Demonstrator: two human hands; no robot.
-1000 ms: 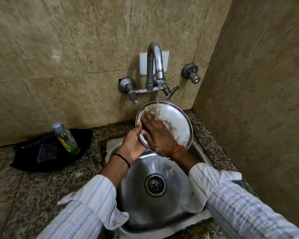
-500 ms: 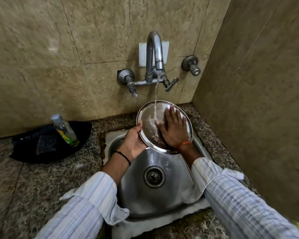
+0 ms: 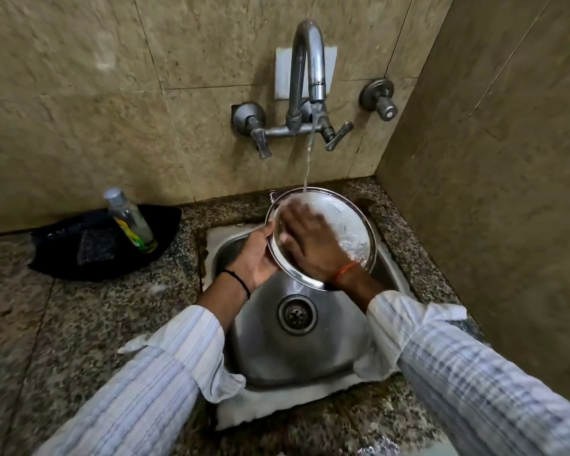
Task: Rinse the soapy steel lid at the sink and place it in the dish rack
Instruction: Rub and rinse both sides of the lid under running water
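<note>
I've got the round shiny steel lid (image 3: 339, 225) held tilted over the back of the small stainless steel sink (image 3: 310, 357), right under the curved chrome wall tap (image 3: 306, 77). Thin stream of water (image 3: 310, 153) is running & hits the lid's upper rim. White suds/water sit on the lid's right side, inside face toward me.

L hand (image 3: 254, 258): cupped round the lid's left edge, thumb over the rim, fingers behind, gripping it. Thin black thread band (image 3: 239, 281) on that wrist.

R hand (image 3: 310, 245): laid flat on the lid's inner face w/ fingers spread toward the upper left, palm pressing the metal, not pinching anything. Fingertips are blurred, so can't tell exact finger lay. Orange thread band (image 3: 346, 269) on that wrist.

Both arms wear pale striped shirt sleeves (image 3: 145, 390) rolled back at the forearm.

The round steel drain (image 3: 297, 315) is below the lid, near the basin's middle. Sink is set in a speckled granite counter (image 3: 79, 324), in the corner of beige tiled walls (image 3: 79, 93).

Left on the counter, well apart from the sink: a black shallow tray (image 3: 63, 268) holding a clear plastic bottle w/ greenish liquid (image 3: 130, 220), leaning, plus a dark scrub pad (image 3: 94, 245) just beside it. A separate chrome valve knob (image 3: 379, 100) is on the wall right of the tap.
</note>
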